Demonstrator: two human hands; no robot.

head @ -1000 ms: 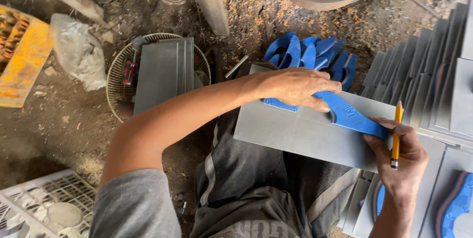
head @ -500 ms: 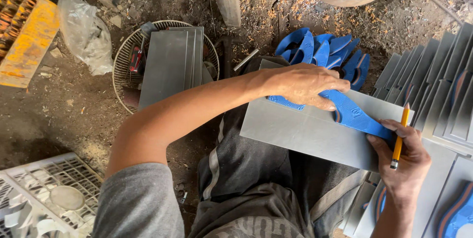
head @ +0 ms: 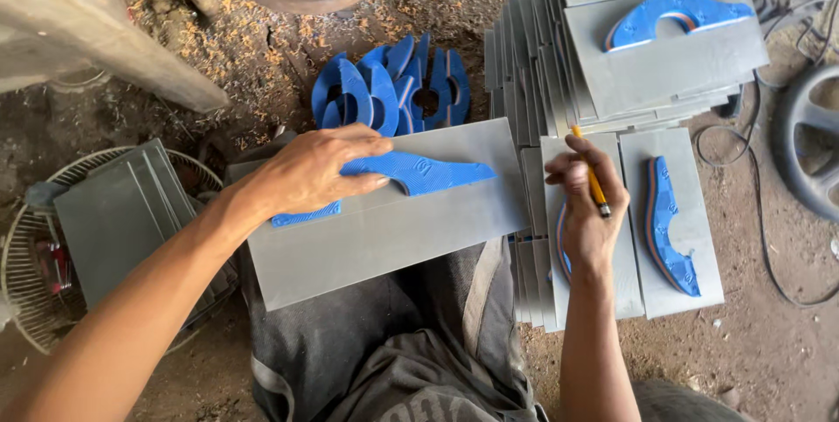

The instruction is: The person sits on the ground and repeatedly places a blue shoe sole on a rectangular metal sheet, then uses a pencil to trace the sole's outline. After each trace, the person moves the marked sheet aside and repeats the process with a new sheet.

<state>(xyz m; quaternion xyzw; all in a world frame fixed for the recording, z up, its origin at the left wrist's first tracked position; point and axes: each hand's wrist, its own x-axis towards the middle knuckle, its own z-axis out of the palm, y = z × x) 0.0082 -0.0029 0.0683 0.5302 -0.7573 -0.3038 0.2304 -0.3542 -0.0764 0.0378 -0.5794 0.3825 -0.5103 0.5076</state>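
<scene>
Two hands work over the grey board (head: 384, 230) lying across the person's lap. On it the left hand (head: 310, 173) presses flat, fingers spread, on the blue sole-shaped template (head: 411, 176). A second ago the right hand (head: 587, 212) sat at the template's far tip on that board; now it has lifted off to the board's right, closed around the yellow pencil (head: 592, 179) (so that outline looks finished). Beyond the board lies a heap of blue cut soles (head: 393, 86), and right of it stacked grey boards (head: 664, 64).
</scene>
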